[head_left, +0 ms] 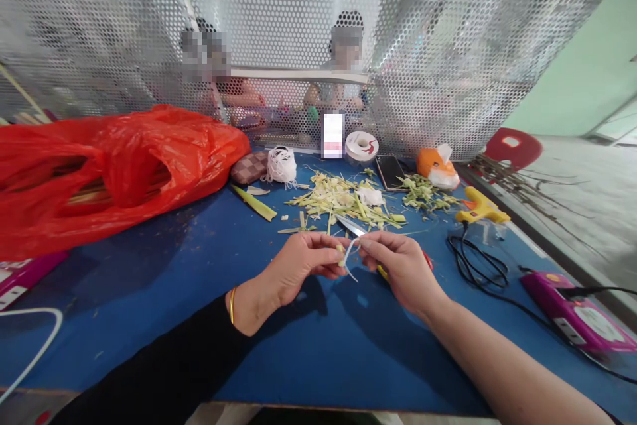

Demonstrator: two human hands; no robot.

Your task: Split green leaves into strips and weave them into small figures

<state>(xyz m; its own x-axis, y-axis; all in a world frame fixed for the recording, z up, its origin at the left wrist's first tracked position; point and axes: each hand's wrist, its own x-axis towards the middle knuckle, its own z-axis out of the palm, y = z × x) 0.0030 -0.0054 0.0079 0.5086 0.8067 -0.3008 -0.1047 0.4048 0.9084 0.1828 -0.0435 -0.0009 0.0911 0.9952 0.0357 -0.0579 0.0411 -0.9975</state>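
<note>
Between the thumb and fingers of my left hand (303,262) is pinched a small pale green piece of plant stem (341,254). A thin white string (351,271) loops beside that piece, and its other part runs to my right hand (393,262), whose thumb and forefinger are closed on it. Just beyond my hands lie scissors (352,225), blades toward the plant scraps; their red and yellow handles are mostly hidden under my right hand. Farther back sits a heap of pale green and yellow plant shreds (331,194).
Left is a red plastic bag (164,166); near it sit a ball of white string (281,165) and a cut leaf (256,203). A yellow glue gun (480,206), its black cable and a purple power strip (577,312) lie right. A ribbon spool (361,146) stands by the perforated screen; people sit behind.
</note>
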